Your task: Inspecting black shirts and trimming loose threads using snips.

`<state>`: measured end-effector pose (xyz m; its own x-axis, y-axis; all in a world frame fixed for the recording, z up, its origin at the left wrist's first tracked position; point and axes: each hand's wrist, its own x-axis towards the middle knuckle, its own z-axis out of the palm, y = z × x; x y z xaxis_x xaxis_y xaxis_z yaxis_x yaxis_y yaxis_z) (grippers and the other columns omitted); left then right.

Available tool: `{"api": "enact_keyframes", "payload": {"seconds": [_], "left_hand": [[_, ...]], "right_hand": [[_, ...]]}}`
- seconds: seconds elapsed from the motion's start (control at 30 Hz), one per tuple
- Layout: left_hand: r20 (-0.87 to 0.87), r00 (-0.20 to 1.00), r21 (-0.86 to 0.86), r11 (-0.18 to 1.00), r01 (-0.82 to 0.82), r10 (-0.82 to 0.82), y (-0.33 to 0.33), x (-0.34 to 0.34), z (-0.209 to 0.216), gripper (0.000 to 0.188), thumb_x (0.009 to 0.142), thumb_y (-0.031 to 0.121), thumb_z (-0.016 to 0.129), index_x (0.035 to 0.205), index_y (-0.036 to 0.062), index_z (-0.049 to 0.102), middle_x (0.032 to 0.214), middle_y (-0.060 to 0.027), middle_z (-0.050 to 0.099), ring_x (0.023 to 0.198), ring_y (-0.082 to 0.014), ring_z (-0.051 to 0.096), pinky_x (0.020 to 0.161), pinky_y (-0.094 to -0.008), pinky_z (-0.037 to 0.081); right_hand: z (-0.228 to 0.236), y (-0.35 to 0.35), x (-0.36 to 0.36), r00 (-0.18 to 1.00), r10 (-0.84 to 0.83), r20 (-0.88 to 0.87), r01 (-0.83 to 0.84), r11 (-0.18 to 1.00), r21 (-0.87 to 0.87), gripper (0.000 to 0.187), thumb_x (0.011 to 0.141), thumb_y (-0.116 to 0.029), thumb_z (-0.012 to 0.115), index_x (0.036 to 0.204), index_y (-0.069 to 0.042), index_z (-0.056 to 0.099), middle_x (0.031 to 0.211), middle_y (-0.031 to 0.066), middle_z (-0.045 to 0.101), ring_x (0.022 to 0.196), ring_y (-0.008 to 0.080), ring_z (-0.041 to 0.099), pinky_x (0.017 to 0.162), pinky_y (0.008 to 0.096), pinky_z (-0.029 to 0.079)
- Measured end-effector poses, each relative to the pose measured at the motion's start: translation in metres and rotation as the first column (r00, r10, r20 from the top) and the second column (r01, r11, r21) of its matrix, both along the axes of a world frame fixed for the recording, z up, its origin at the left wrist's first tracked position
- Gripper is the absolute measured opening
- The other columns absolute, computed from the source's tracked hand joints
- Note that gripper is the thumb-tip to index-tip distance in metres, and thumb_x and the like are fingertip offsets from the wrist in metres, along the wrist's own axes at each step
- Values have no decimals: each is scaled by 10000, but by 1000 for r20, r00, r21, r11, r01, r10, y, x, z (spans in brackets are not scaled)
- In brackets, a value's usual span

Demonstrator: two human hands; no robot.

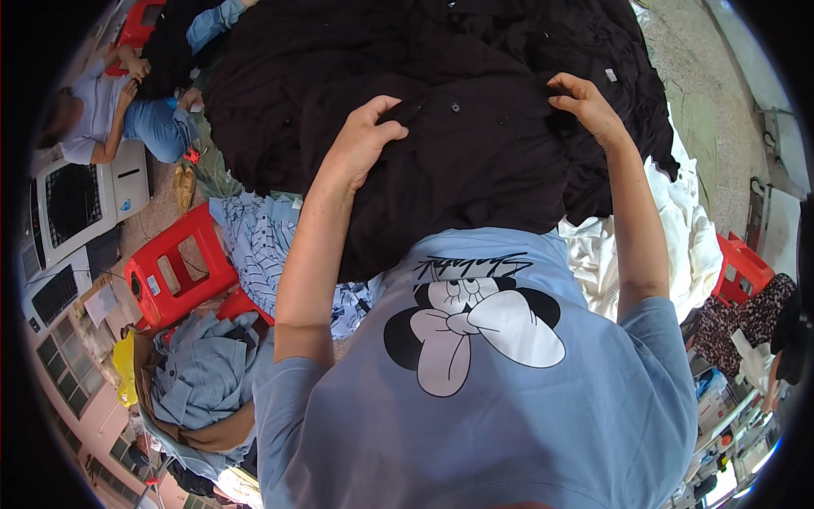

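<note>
A large heap of black cloth (441, 170) spreads in front of me and hangs over onto my lap. A small shiny button (455, 108) shows on it between my hands. My left hand (363, 140) touches the cloth left of the button. Its thumb and forefinger stand apart in a curve, with no fold visibly pinched between them. Over the cloth on the right, my right hand (587, 103) has its thumb and forefinger apart too. The other fingers of both hands are mostly hidden.
White garments (678, 229) lie to my right, a blue patterned shirt (261, 246) to my left. Beside it are a red plastic stool (180, 267) and a bag of denim-blue clothes (203, 369). Another person (97, 119) sits at the far left, hands on black cloth.
</note>
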<state>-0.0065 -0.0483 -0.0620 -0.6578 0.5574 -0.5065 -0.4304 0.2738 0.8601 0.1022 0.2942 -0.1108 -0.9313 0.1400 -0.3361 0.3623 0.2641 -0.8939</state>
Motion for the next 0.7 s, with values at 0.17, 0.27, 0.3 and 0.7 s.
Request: {"api": "enact_keyframes", "payload": {"seconds": [0.17,0.27,0.3,0.7], "left_hand": [[-179,983,-53,998,36,-45,2,3,1,387,773,85,650,1143,-14,592,1031,-90,640,970,-164,598,859,-271,470],[-392,915,-165,986,35,-98,4,2,1,454,759,194,727,1151,12,588,1084,-118,635,1078,-223,581,927,-319,453],[-470,860,-260,962,82,-200,9,3,7,482,746,236,749,1151,28,591,1110,-128,628,1114,-246,567,950,-338,443],[-197,965,-3,984,-177,173,-4,2,10,133,826,70,707,943,11,688,886,-26,661,822,-99,591,784,-225,463]], "right_hand": [[-36,-3,19,919,-269,-288,387,746,541,184,841,-63,629,1021,-28,648,956,16,636,879,100,579,800,256,464],[9,-50,24,868,-344,-359,347,936,-59,181,844,2,622,1020,-34,644,925,19,618,849,94,571,776,219,459],[17,-60,28,912,-235,-336,227,972,-63,179,836,-32,664,1013,-49,650,928,1,603,863,90,568,770,225,459],[37,-79,44,977,-211,-32,185,914,-361,99,854,-99,681,842,-59,591,708,-56,508,645,26,444,636,190,340]]}}
